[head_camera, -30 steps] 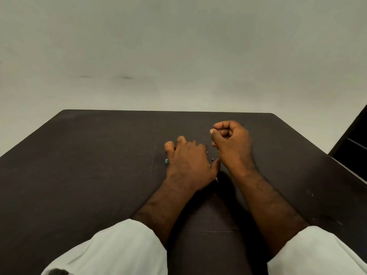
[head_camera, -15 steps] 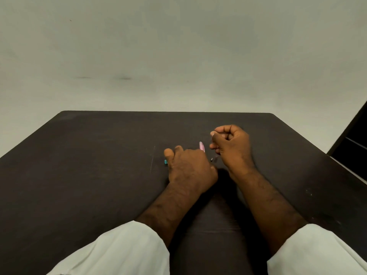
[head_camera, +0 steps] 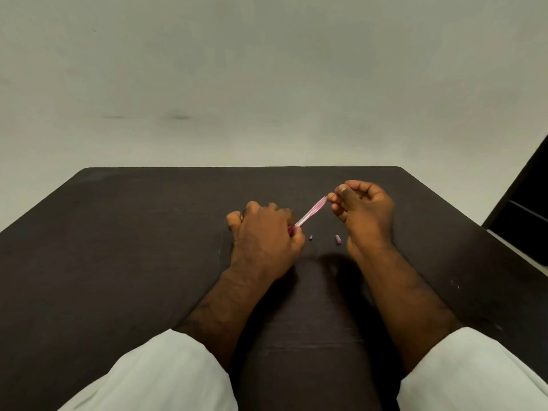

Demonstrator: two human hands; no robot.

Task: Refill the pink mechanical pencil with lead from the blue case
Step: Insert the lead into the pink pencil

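The dark table [head_camera: 118, 247] lies bare around both hands, except two tiny bits (caps, perhaps) [head_camera: 338, 239] between them

My left hand [head_camera: 267, 241] is curled into a closed grip, knuckles up, forearm angled inward. My right hand [head_camera: 363, 212] is raised slightly, thumb and forefinger pinched together, other fingers curled loosely.

Left hand [head_camera: 264, 241] now closed around the pink pencil [head_camera: 310, 214], barrel raised and angled toward upper right of frame; a second ago the pencil was hidden under a flat hand. Right hand [head_camera: 363, 213] has shifted right, fingers [head_camera: 341, 192] pinched at the pencil's upper end. Small dark piece [head_camera: 311, 238] and small pink piece [head_camera: 338, 239] now exposed on the surface [head_camera: 118, 232] between the hands.
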